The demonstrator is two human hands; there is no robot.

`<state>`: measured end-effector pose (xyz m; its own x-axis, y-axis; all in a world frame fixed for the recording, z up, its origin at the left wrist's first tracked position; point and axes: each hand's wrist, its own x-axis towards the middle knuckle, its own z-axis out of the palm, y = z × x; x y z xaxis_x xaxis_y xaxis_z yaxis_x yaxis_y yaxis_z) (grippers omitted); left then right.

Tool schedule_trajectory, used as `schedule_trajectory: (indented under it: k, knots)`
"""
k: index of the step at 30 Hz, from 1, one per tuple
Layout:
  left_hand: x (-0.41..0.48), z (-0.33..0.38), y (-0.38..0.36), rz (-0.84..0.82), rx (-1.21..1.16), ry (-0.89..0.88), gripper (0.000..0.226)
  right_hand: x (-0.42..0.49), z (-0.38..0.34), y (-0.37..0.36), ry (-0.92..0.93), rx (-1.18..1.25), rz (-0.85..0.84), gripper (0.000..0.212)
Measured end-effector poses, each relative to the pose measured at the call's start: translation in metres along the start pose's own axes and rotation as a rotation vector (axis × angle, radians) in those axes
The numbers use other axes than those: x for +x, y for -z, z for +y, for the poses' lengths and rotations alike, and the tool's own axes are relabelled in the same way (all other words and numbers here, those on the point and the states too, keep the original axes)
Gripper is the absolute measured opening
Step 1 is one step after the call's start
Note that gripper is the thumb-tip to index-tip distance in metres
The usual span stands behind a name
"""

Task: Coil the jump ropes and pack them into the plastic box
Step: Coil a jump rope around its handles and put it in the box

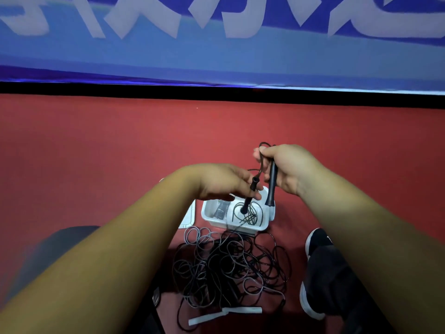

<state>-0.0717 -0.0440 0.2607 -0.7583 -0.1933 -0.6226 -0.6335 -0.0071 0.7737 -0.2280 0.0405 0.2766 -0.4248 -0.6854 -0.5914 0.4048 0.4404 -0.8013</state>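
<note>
Tangled jump ropes (228, 268) heaped on the red floor (96, 153) by your feet (white handles (240, 310) nearest). Beyond, the plastic box (261, 226) holds coiled cord (251, 216). Over it, your left hand (224, 182) has its grip round one black handle (250, 196), and your right hand (289, 169) clamps the other handle (272, 182) plus looped cord.

2 hands (224, 182) (291, 169), 2 blk handles (246, 205) (272, 186), 1 plastic box (261, 227), 1 lid (189, 218)

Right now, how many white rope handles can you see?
2: one white handle lies on the floor beside the rope tangle, the other just left of it. More may be hidden underneath.
</note>
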Motion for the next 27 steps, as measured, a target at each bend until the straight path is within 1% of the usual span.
schedule_trajectory:
  k: [2, 4, 6, 9, 11, 13, 15, 18, 21, 24, 27]
  knots:
    - [0.001, 0.000, -0.004, 0.032, -0.002, -0.039, 0.025, 0.002, -0.002, 0.003, -0.005, 0.031, 0.027, 0.021]
    - [-0.001, 0.003, -0.004, 0.060, -0.080, -0.067, 0.014, 0.004, -0.004, 0.006, -0.005, 0.041, 0.048, 0.016]
    - [-0.004, 0.008, 0.000, 0.108, -0.155, -0.078, 0.020, 0.005, -0.005, 0.008, -0.033, 0.023, 0.069, 0.010]
    - [-0.007, 0.012, 0.007, 0.222, -0.227, -0.088, 0.026, 0.006, -0.001, 0.008, -0.083, -0.026, 0.083, 0.014]
    - [-0.007, 0.013, 0.010, 0.300, -0.291, -0.079, 0.025, 0.007, 0.002, 0.007, -0.070, -0.080, 0.076, 0.020]
    - [-0.006, 0.013, 0.011, 0.366, -0.323, -0.079, 0.023, 0.007, 0.005, 0.006, -0.066, -0.105, 0.058, 0.020]
    - [-0.006, 0.013, 0.011, 0.403, -0.308, -0.091, 0.020, 0.006, 0.008, 0.003, -0.087, -0.128, 0.016, 0.017]
    - [-0.006, 0.014, 0.009, 0.417, -0.280, -0.118, 0.014, 0.006, 0.015, -0.002, -0.129, -0.141, -0.072, 0.019]
    - [-0.004, 0.014, 0.005, 0.458, -0.232, -0.142, 0.017, 0.004, 0.019, -0.007, -0.132, -0.099, -0.134, 0.022]
    - [-0.004, 0.014, 0.005, 0.472, -0.197, -0.140, 0.021, 0.003, 0.020, -0.007, -0.108, -0.085, -0.136, 0.018]
    - [-0.006, 0.013, 0.017, 0.456, -0.054, -0.142, 0.011, 0.002, 0.018, -0.005, -0.079, -0.117, -0.118, 0.014]
